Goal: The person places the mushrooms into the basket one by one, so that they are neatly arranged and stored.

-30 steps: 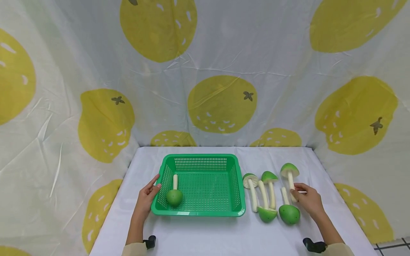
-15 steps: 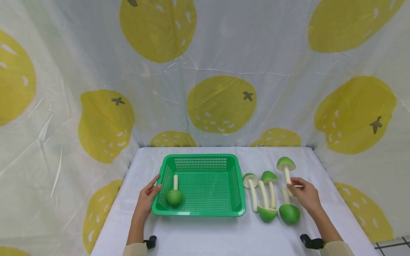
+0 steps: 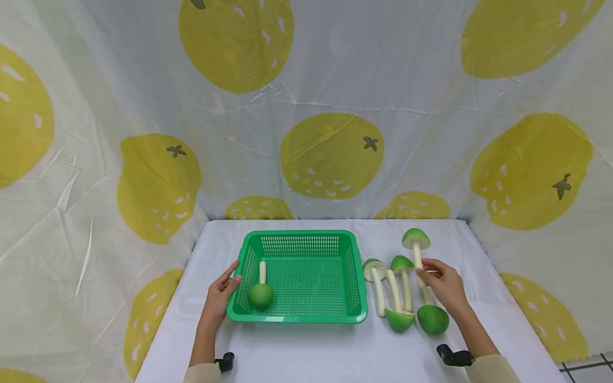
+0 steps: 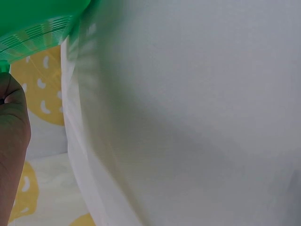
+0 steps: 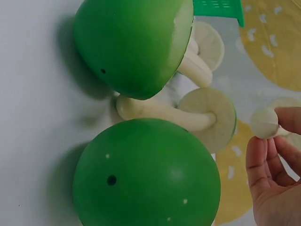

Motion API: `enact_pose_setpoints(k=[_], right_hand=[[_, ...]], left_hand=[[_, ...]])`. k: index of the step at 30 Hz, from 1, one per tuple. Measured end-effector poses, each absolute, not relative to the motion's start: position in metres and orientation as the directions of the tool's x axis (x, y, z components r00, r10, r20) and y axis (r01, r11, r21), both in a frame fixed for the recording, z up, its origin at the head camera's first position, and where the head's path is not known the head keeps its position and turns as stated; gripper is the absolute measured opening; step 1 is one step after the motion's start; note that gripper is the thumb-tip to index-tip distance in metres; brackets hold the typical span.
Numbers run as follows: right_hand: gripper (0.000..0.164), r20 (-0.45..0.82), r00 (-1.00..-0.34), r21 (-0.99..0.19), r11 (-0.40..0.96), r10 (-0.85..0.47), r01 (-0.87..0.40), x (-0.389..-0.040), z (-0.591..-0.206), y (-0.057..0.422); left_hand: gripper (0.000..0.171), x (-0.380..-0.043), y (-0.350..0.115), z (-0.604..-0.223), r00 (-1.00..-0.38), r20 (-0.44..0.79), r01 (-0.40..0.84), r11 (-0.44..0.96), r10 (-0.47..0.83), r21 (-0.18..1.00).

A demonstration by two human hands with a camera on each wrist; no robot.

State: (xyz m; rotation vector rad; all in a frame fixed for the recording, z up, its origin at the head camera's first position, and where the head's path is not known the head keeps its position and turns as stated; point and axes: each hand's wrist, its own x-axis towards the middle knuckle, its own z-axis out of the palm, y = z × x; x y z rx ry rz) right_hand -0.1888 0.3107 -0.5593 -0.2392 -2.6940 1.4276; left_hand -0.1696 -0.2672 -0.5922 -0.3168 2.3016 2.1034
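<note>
My left hand (image 3: 219, 298) holds the left rim of a green plastic basket (image 3: 306, 319); the left wrist view shows that hand (image 4: 11, 108) at the basket's edge (image 4: 33, 37). Inside the basket lies a toy mushroom (image 3: 261, 296), green cap toward me. On the right, my right hand (image 3: 444, 284) pinches the pale stem of another toy mushroom (image 3: 415, 239), raised with its cap pointing away. In the right wrist view, the fingers of that hand (image 5: 277, 174) close around the stem's end (image 5: 264, 123). The held stem partly covers the stem of a mushroom (image 3: 433, 319) lying below it.
Right of the basket, more toy mushrooms lie side by side: one (image 3: 375, 270) by the basket wall, another (image 3: 403, 264) cap away, and one (image 3: 399, 321) cap toward me. The table has a white cloth (image 3: 335, 351). A lemon-print curtain (image 3: 330, 96) stands around it.
My right hand has lifted the mushroom and carried it left and away from me, over the others. The left hand and the basket have stayed in place.
</note>
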Motion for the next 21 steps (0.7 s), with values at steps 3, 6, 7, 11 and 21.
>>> enact_pose_setpoints(k=[3, 6, 7, 11, 21], right_hand=[[0.045, -0.001, -0.985, -0.838, 0.537, 0.17, 0.094, -0.19, -0.557, 0.305], [0.045, 0.004, -0.987, -0.852, 0.518, 0.159, 0.08, -0.191, -0.554, 0.299], [0.045, 0.004, -0.988, -0.854, 0.515, 0.153, 0.076, -0.192, -0.553, 0.297], [0.046, -0.005, -0.991, -0.858, 0.508, 0.133, 0.073, -0.193, -0.551, 0.29], [0.045, 0.017, -0.996, -0.888, 0.459, 0.087, 0.025, -0.197, -0.542, 0.268]], left_hand=[[0.051, -0.17, -0.267, -0.593, -0.979, -0.141, -0.154, 0.083, -0.146, 0.985], [0.051, -0.17, -0.267, -0.593, -0.979, -0.139, -0.152, 0.079, -0.146, 0.985], [0.051, -0.17, -0.267, -0.594, -0.98, -0.138, -0.15, 0.078, -0.145, 0.986], [0.051, -0.171, -0.267, -0.594, -0.981, -0.136, -0.147, 0.071, -0.14, 0.987], [0.051, -0.171, -0.267, -0.595, -0.979, -0.141, -0.152, 0.068, -0.149, 0.986]])
